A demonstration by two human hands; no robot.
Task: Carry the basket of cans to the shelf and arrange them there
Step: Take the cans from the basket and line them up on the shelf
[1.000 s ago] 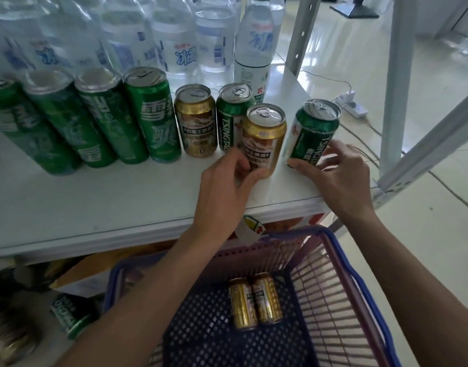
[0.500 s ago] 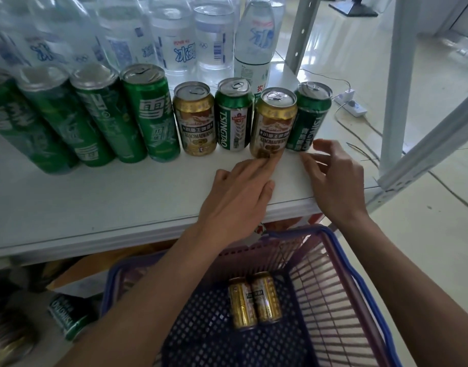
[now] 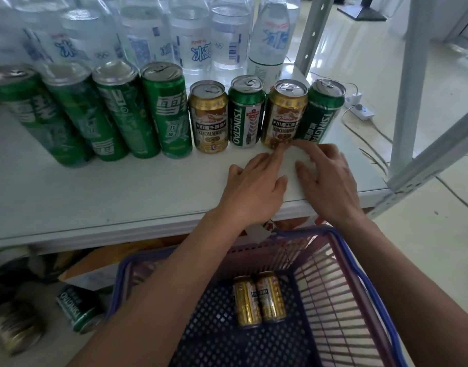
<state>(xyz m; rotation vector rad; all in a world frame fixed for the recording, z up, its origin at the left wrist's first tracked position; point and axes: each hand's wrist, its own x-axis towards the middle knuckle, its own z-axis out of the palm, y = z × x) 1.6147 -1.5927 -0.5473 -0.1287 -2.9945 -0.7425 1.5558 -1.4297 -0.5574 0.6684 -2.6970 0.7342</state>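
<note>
Seen from the head camera, a row of cans (image 3: 164, 112) stands upright on the white shelf (image 3: 121, 194), in front of water bottles (image 3: 227, 43). Both hands are spread over the shelf at the row's right end, each grip released and the fingers straight. The left hand (image 3: 254, 186) touches the foot of a gold can (image 3: 284, 115) with its fingertips. The right hand (image 3: 330, 181) lies just before the green can (image 3: 322, 115) beside it. Below, the basket (image 3: 359, 284) holds two small gold cans (image 3: 247, 300) lying side by side.

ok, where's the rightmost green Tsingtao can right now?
Head view: the green Tsingtao can stands at the right end of the row on the white shelf, right beside a gold can, just past the fingertips of the right hand.
</note>
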